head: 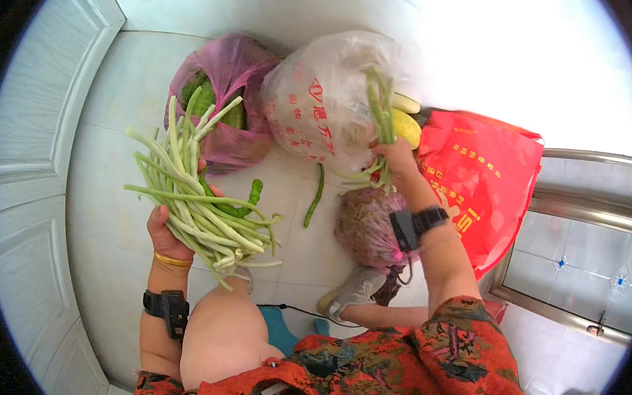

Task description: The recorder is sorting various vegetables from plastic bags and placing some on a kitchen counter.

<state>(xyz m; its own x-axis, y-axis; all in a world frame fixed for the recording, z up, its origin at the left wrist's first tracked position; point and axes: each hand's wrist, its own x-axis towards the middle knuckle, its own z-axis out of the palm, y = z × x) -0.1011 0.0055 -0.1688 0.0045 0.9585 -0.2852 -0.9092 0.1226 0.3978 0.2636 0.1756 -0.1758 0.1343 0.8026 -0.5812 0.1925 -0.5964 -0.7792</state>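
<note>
A large bunch of long green beans point(197, 190) lies across my left hand point(170, 232), whose fingers are mostly hidden beneath it. Two green peppers point(234, 210) show at the bunch's right side, by the fingertips. My right hand point(397, 156) grips a smaller bundle of long beans point(380, 106), held upright in front of a white translucent plastic bag point(322, 100) with red printing. Below that hand sits a purple net-like bag point(368, 228), its contents unclear. On the floor between the hands lies a thin green pepper point(315, 197).
Behind the left bunch stands a pink plastic bag point(238, 144) holding green bumpy gourds point(205, 98). Yellow melons point(406, 128) lie beside a red printed shopping bag point(480, 169) at right. A panelled door point(32, 126) is on the left, a metal-framed glass door point(572, 267) on the right.
</note>
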